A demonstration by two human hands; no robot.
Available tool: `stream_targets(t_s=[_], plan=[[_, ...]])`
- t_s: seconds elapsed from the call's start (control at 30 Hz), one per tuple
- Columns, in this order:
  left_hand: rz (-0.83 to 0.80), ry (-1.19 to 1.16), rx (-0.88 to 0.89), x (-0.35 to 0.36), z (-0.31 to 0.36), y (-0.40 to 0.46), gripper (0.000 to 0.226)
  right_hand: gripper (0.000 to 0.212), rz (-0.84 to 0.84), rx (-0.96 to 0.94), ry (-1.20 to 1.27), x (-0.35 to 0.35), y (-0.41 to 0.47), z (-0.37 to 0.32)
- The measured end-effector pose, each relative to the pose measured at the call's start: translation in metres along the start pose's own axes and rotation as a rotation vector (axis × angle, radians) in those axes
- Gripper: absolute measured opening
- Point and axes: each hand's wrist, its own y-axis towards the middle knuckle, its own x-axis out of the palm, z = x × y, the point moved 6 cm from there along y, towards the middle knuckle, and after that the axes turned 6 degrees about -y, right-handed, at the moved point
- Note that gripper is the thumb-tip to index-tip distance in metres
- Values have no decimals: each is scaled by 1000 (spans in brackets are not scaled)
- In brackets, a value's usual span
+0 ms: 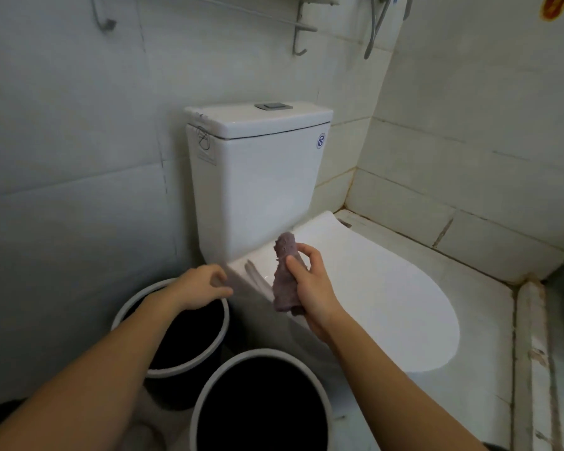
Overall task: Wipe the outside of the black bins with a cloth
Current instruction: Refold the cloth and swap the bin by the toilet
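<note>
I had the purple cloth (285,275) gripped in my right hand (310,288) above the toilet's edge, while both black bins (171,330) sat lower left, nearer my left hand (202,286), which hovered loose-fingered over the far bin's rim, holding nothing.

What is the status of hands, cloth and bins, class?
Right hand grips purple cloth above toilet lid. Left hand open over far bin rim. Near bin untouched. Nothing blocking.
</note>
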Motion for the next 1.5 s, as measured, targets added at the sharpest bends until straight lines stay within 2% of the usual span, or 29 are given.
stream_targets(t_s=[0.13, 0.33, 0.5, 0.6, 0.73, 0.83, 1.0, 1.23, 1.4, 1.5], plan=[[-77, 54, -157, 25, -72, -22, 33, 23, 24, -61, -173, 9, 4, 12], [-187, 23, -253, 69, -140, -45, 47, 21, 30, -30, -207, 19, 5, 25], [-180, 178, -257, 75, -160, -49, 61, 20, 13, -15, -243, 31, 5, 32], [-221, 263, -211, 73, -161, -45, 51, 18, 12, -5, -254, 33, 6, 35], [-256, 342, -143, 73, -156, -40, 28, 12, 31, 0, -237, 32, 8, 36], [-271, 423, -90, 75, -148, -40, 22, 12, 18, 5, -210, 34, 11, 39], [-186, 511, -26, 60, -128, -41, 31, 21, 30, -7, -228, 29, 10, 37], [-57, 541, 24, -4, -81, -51, 37, 22, 1, -26, -187, 21, -5, 23], [45, 558, 101, -52, -20, -72, 30, 25, 46, -48, -119, 4, -21, 2], [66, 595, 160, -65, 33, -88, 30, 18, 72, -64, -6, -13, -33, -17]])
